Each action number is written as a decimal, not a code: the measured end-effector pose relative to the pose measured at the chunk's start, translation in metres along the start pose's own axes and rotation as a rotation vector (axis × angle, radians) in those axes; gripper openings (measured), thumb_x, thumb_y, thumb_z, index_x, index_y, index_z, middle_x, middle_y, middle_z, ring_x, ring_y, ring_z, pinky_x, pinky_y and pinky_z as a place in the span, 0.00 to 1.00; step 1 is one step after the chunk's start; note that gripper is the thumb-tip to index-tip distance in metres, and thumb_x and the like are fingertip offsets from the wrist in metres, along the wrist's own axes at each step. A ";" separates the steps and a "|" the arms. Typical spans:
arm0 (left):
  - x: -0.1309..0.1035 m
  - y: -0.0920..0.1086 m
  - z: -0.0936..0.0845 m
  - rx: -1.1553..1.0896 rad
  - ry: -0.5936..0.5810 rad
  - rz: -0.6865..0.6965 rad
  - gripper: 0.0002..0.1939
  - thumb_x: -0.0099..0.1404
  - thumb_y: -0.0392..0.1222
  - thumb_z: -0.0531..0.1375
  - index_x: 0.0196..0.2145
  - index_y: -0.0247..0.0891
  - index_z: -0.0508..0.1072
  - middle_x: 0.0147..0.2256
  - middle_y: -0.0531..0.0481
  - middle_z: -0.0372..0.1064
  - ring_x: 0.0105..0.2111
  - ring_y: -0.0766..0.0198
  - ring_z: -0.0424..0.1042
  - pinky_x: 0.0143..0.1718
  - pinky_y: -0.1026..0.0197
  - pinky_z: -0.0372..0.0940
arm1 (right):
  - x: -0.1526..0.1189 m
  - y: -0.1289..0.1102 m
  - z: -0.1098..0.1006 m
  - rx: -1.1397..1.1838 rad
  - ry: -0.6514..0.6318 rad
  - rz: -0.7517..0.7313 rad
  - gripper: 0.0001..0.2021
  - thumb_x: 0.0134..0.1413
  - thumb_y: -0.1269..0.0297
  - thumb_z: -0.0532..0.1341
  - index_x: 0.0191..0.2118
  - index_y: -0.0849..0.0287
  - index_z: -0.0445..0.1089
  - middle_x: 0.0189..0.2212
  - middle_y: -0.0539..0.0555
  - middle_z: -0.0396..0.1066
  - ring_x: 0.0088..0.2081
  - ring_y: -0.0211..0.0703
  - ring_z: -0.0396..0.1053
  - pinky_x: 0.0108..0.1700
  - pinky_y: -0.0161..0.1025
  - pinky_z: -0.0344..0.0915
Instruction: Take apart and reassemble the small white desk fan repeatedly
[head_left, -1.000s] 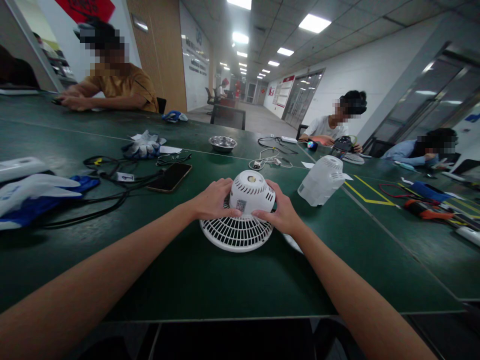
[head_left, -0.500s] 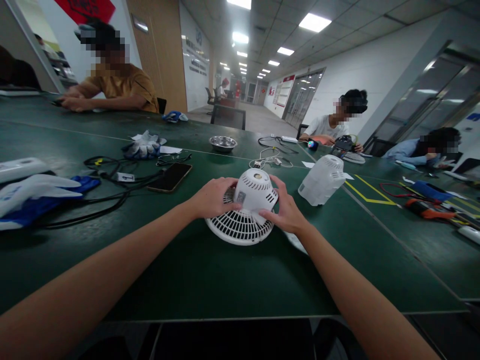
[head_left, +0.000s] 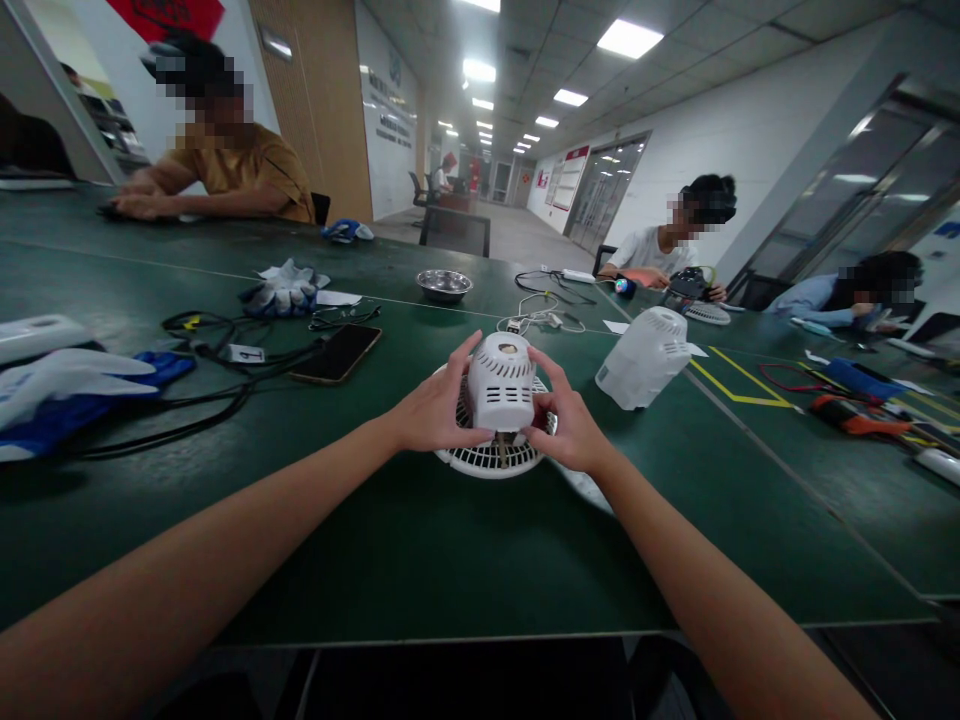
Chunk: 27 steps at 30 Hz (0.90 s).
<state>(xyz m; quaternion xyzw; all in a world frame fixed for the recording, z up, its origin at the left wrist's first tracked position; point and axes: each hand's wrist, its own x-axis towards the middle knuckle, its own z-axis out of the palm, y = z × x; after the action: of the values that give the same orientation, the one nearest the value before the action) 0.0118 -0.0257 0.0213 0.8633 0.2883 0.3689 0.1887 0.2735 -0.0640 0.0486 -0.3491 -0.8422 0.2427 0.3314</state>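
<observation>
A white fan motor cover (head_left: 501,390) with slotted vents stands over a round white fan grille (head_left: 480,462), which lies on the green table. My left hand (head_left: 435,415) clasps the cover's left side, thumb along its lower front edge. On the other side my right hand (head_left: 571,425) grips it with the thumb low and the fingers up the side. Below the cover's front edge a brownish part shows in a gap. Partly under my right forearm lies a flat whitish piece (head_left: 589,487), its kind unclear.
A translucent white plastic housing (head_left: 643,358) stands to the right. Farther off are a metal bowl (head_left: 444,285) and white cables (head_left: 541,315). Leftward lie a phone (head_left: 337,353), black cables (head_left: 225,385) and gloves (head_left: 90,385). An orange multimeter (head_left: 855,415) lies far right. Co-workers sit across the table.
The motor cover has turned between my hands: its slotted vents now face me, and the label that was on its left front is out of sight. The grille appears shifted slightly.
</observation>
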 end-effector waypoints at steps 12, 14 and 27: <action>0.004 0.012 -0.006 0.112 0.049 0.058 0.55 0.52 0.54 0.70 0.67 0.47 0.43 0.56 0.36 0.64 0.40 0.47 0.75 0.41 0.44 0.72 | 0.002 -0.008 0.003 0.001 -0.010 0.066 0.50 0.45 0.70 0.67 0.71 0.47 0.39 0.24 0.43 0.68 0.24 0.40 0.69 0.28 0.40 0.68; 0.004 0.012 -0.006 0.106 0.050 0.070 0.54 0.52 0.54 0.70 0.67 0.47 0.44 0.56 0.36 0.64 0.42 0.46 0.75 0.42 0.44 0.71 | 0.003 -0.009 0.002 0.017 -0.008 0.067 0.50 0.45 0.70 0.67 0.70 0.47 0.41 0.23 0.42 0.67 0.23 0.40 0.68 0.27 0.40 0.68; 0.005 -0.001 -0.013 -0.002 -0.034 0.107 0.57 0.53 0.53 0.71 0.70 0.46 0.41 0.62 0.32 0.60 0.53 0.36 0.71 0.52 0.35 0.67 | 0.003 0.002 0.005 0.208 -0.013 0.043 0.50 0.51 0.65 0.68 0.71 0.45 0.36 0.25 0.43 0.66 0.25 0.41 0.67 0.29 0.42 0.69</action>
<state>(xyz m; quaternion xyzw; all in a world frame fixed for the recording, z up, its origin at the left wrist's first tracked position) 0.0048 -0.0202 0.0325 0.8833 0.2382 0.3640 0.1746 0.2692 -0.0614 0.0456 -0.3292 -0.8069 0.3382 0.3551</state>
